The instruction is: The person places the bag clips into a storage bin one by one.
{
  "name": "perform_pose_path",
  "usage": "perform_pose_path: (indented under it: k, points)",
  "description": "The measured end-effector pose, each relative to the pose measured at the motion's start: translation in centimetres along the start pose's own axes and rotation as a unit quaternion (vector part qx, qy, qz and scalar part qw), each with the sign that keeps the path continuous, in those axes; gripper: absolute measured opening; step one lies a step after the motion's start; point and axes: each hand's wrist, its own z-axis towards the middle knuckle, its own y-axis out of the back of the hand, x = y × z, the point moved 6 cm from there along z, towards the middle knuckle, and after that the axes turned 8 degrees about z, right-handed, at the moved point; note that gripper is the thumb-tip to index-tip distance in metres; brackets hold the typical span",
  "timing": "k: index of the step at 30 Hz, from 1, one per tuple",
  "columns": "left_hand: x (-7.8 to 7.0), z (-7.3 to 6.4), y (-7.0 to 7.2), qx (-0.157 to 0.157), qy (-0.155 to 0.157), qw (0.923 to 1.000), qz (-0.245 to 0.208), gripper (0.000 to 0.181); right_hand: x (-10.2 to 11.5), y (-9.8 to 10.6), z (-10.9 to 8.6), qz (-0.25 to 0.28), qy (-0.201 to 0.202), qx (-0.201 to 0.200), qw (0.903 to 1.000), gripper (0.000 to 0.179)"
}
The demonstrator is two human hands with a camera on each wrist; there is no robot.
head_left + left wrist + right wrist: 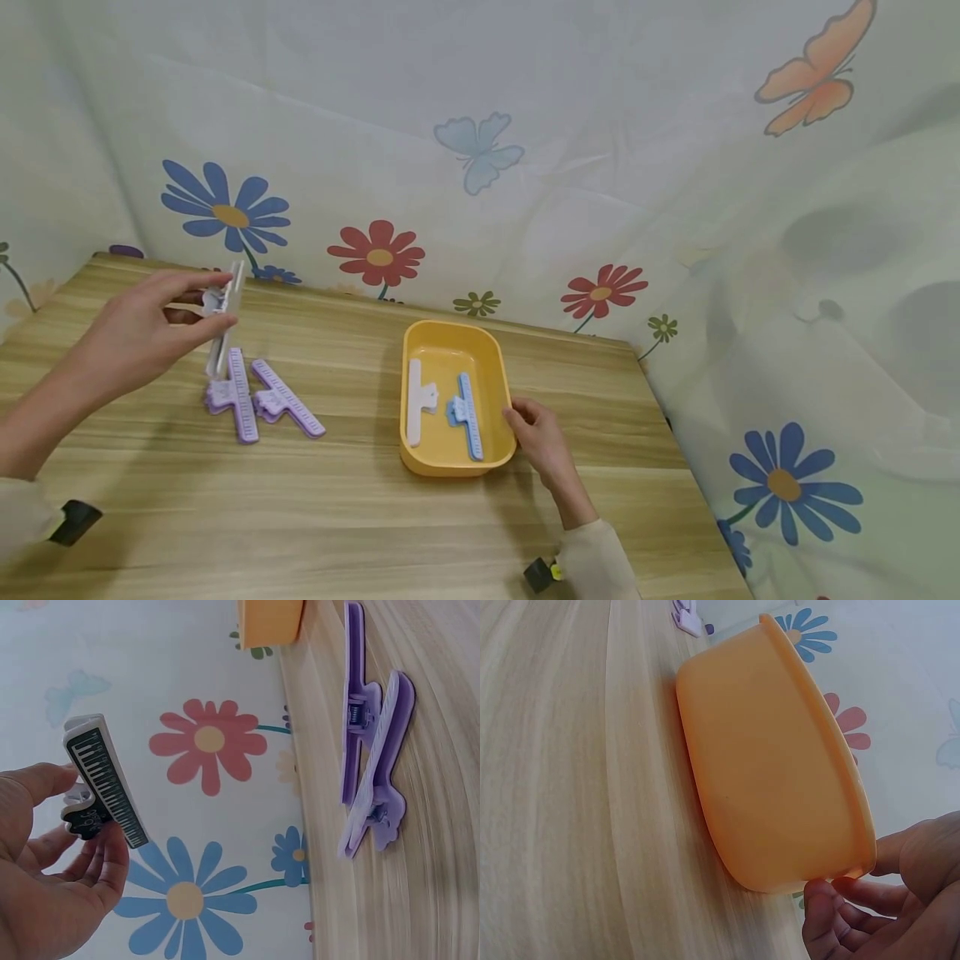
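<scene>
My left hand (pixel 153 325) pinches a white bag clip (pixel 227 321) above the table's left side. In the left wrist view, that clip's other face is dark with white piano-key marks (pixel 109 787). Below it, two purple bag clips (pixel 242 396) lie close together on the wood. At the table's middle stands a yellow plastic bin (pixel 450 469), holding a white clip (pixel 415 404) and a blue clip (pixel 470 417). My right hand (pixel 542 437) grips the bin's right rim, thumb at the edge and fingers against the outer wall (pixel 780 772).
The wooden table (pixel 315 517) ends at the back against a hanging cloth (pixel 600 108) printed with flowers and butterflies. More of this cloth hangs along the right side. A dark wrist device (pixel 75 522) sits by the left sleeve.
</scene>
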Motion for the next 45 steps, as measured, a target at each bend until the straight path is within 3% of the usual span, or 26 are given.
perform_pose_path:
  k: [17,27,36,45]
  points:
    - [-1.4,0.1,-0.8,0.002,-0.022,0.9995,-0.025,0.056,0.2,-0.2,-0.2,0.003,0.002,-0.004,1.0,0.032]
    - [-2.1,0.3,-1.6,0.007,-0.028,0.9991,-0.032,0.057,4.4,-0.6,-2.4,0.001,0.015,0.005,0.9999,0.031]
    - [-3.0,0.5,-2.5,0.011,-0.043,0.9982,-0.04,0.057,0.5,-0.3,-0.4,0.014,0.001,0.002,0.9999,0.033]
    - [-4.5,0.8,-3.5,0.023,-0.043,0.9977,-0.047,0.056,0.0,-0.2,-0.2,0.018,0.003,-0.001,0.9998,0.033]
